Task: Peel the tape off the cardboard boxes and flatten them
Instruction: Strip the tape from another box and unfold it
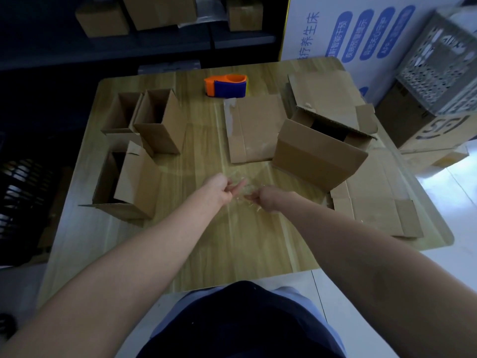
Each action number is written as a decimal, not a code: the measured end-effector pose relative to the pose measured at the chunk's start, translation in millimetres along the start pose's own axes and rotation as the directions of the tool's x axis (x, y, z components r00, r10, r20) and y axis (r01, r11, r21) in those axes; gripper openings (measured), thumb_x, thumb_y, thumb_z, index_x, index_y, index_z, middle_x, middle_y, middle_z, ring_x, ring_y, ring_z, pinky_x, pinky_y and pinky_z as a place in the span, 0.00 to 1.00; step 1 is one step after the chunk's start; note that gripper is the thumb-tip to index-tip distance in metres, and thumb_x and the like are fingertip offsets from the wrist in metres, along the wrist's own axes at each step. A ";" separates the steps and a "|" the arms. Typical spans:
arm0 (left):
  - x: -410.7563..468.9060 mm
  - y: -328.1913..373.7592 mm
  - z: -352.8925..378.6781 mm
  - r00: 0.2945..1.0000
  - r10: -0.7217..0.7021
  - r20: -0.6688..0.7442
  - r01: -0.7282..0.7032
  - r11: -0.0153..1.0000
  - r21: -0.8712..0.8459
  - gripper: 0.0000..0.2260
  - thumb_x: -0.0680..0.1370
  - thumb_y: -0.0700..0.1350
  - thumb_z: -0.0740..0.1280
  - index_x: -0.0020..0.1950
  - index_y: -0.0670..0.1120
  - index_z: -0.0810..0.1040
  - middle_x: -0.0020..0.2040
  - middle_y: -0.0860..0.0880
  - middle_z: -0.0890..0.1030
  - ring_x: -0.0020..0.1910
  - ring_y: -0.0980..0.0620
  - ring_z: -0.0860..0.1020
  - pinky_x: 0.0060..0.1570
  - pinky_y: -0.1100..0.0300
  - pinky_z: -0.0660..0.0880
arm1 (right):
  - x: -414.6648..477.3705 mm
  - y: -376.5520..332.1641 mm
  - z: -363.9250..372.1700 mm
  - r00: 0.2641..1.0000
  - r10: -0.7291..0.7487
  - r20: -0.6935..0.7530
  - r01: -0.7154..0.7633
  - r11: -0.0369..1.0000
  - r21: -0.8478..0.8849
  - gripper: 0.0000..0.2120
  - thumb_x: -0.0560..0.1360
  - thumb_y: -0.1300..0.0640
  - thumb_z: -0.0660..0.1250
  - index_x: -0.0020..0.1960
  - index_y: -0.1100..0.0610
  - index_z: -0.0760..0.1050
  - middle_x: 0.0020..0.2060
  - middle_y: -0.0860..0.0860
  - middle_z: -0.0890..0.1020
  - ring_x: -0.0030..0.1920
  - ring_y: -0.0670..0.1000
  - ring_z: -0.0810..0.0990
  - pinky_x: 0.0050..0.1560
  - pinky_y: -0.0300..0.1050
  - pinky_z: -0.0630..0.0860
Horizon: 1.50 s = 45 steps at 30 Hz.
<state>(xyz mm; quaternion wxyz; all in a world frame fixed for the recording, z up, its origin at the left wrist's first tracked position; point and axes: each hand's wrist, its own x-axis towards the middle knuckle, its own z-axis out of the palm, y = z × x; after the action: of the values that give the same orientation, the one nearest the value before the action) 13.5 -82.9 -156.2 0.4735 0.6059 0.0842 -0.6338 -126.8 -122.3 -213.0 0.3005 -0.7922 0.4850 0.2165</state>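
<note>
Over the middle of the wooden table (232,241), my left hand (220,186) and my right hand (268,200) meet, both pinching a crumpled strip of clear tape (245,189) between them. A flattened box (254,129) with tape residue along its left edge lies just beyond my hands. To its right stands an open box (317,157) with its flaps up. Two open boxes (144,120) stand at the far left, and another open box (126,184) lies on its side at the near left. More flattened cardboard (374,208) lies at the right edge.
An orange and blue tape dispenser (226,85) sits at the table's far edge. Shelves with boxes (160,11) stand behind. A grey perforated crate (444,71) rests on cartons to the right of the table, beside a white printed box (348,29).
</note>
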 end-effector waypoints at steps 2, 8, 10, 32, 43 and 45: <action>-12.6 1.2 3.6 0.999 0.010 0.031 -0.014 0.992 0.126 0.13 0.79 0.29 0.56 0.63 0.34 0.71 0.60 0.34 0.69 0.47 0.35 0.78 0.29 0.55 0.81 | -1.3 -0.7 -1.2 1.000 -0.011 -0.002 0.011 1.000 0.023 0.18 0.81 0.61 0.59 0.68 0.48 0.72 0.63 0.49 0.77 0.60 0.52 0.76 0.63 0.49 0.73; -10.5 -22.7 4.6 0.913 0.383 0.143 -0.371 0.628 0.685 0.10 0.82 0.37 0.55 0.62 0.44 0.70 0.57 0.48 0.70 0.29 0.49 0.81 0.31 0.55 0.81 | 1.0 3.3 1.5 1.000 0.005 -0.031 -0.003 0.999 0.054 0.17 0.80 0.60 0.59 0.65 0.47 0.75 0.58 0.49 0.79 0.55 0.53 0.78 0.58 0.46 0.75; -2.5 -26.9 -8.5 0.791 0.488 0.368 -0.577 0.400 0.712 0.13 0.82 0.40 0.56 0.66 0.46 0.69 0.64 0.50 0.71 0.45 0.47 0.82 0.31 0.54 0.80 | 2.5 4.2 1.9 1.000 0.019 -0.020 -0.017 0.995 0.096 0.18 0.81 0.59 0.59 0.67 0.46 0.74 0.57 0.50 0.79 0.55 0.53 0.78 0.58 0.46 0.74; 6.4 49.9 24.2 0.754 0.543 0.371 -0.634 0.452 0.627 0.10 0.80 0.32 0.57 0.49 0.42 0.75 0.43 0.44 0.78 0.34 0.53 0.77 0.28 0.68 0.74 | -24.8 -1.9 -50.7 0.964 0.098 -0.246 -0.045 0.976 0.213 0.24 0.76 0.68 0.58 0.70 0.54 0.71 0.64 0.58 0.76 0.61 0.57 0.76 0.57 0.44 0.74; -20.3 44.4 90.7 0.655 0.507 0.559 -0.736 0.263 0.624 0.08 0.79 0.35 0.61 0.48 0.46 0.76 0.45 0.47 0.79 0.44 0.48 0.79 0.46 0.56 0.77 | -89.6 31.3 -130.5 0.695 0.166 -0.699 -0.303 0.950 -0.075 0.22 0.77 0.47 0.63 0.68 0.56 0.69 0.65 0.55 0.71 0.66 0.59 0.66 0.65 0.54 0.63; -21.8 40.9 97.7 0.653 0.499 0.570 -0.734 0.230 0.639 0.07 0.79 0.36 0.62 0.49 0.46 0.76 0.48 0.46 0.79 0.48 0.47 0.79 0.50 0.54 0.77 | -94.4 42.1 -131.3 0.700 0.249 -0.669 -0.364 0.931 -0.034 0.23 0.76 0.48 0.65 0.67 0.56 0.69 0.64 0.55 0.72 0.66 0.59 0.66 0.65 0.55 0.62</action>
<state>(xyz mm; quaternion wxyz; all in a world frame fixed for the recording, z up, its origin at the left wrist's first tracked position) -29.1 -160.5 -94.0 0.3411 0.6500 -0.5359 -0.4171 -199.1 -166.8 -69.0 0.0054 -0.7469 0.6648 0.0121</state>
